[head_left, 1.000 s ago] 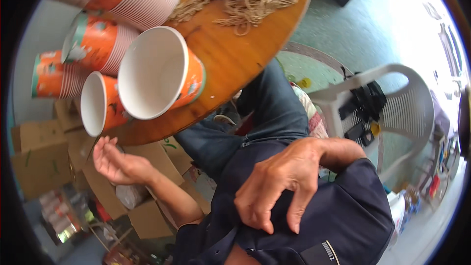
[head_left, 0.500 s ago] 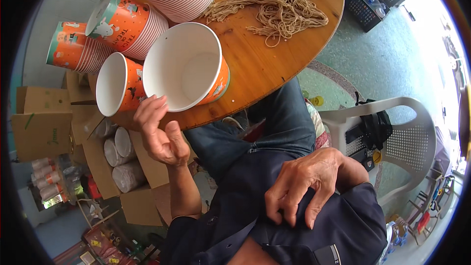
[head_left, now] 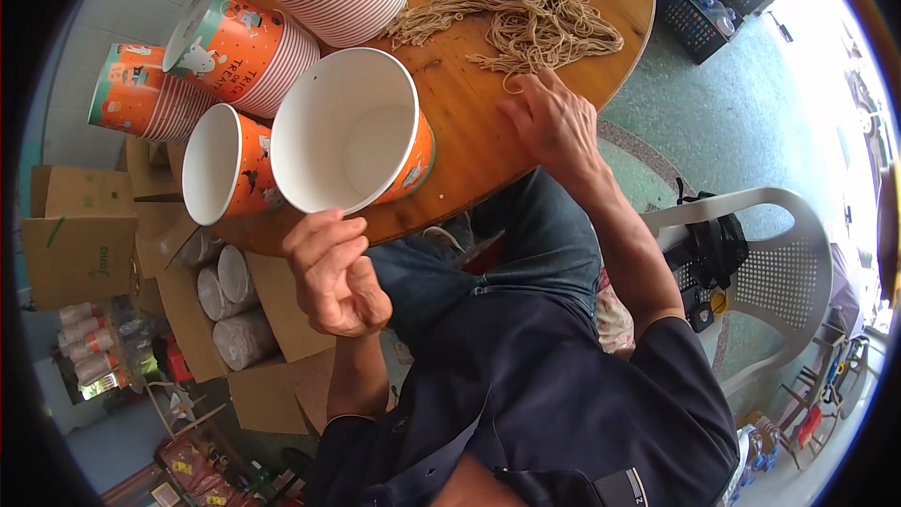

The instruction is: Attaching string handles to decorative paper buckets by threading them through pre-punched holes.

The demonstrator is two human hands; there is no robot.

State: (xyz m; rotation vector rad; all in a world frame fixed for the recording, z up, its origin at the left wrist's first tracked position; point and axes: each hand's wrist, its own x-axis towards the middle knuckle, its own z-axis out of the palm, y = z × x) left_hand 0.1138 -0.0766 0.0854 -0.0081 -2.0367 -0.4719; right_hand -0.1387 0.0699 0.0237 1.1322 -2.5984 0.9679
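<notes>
A large white-lined paper bucket [head_left: 349, 131] with an orange printed outside lies tipped on the wooden table, its mouth toward me. Just below its near rim, my left hand [head_left: 338, 274] is raised with loosely bent fingers and nothing visible in it. My right hand [head_left: 556, 122] reaches over the table's right edge. Its fingers, a little apart, are at the near edge of a tangled heap of beige string [head_left: 544, 19], beside a small loose loop. Whether the fingertips touch the string is hard to make out. A smaller orange paper bucket [head_left: 225, 161] sits left of the large one.
Stacks of nested orange buckets [head_left: 246, 47] crowd the table's [head_left: 460, 113] far left. Below the table on the left, an open cardboard box [head_left: 272, 319] holds white wrapped cup stacks. A pale plastic chair [head_left: 788, 253] with a black bag stands at right; black crates [head_left: 699, 14] lie beyond.
My right hand has moved from in front of my chest out to the string on the table. My left hand has shifted slightly right and down, its fingers more bent.
</notes>
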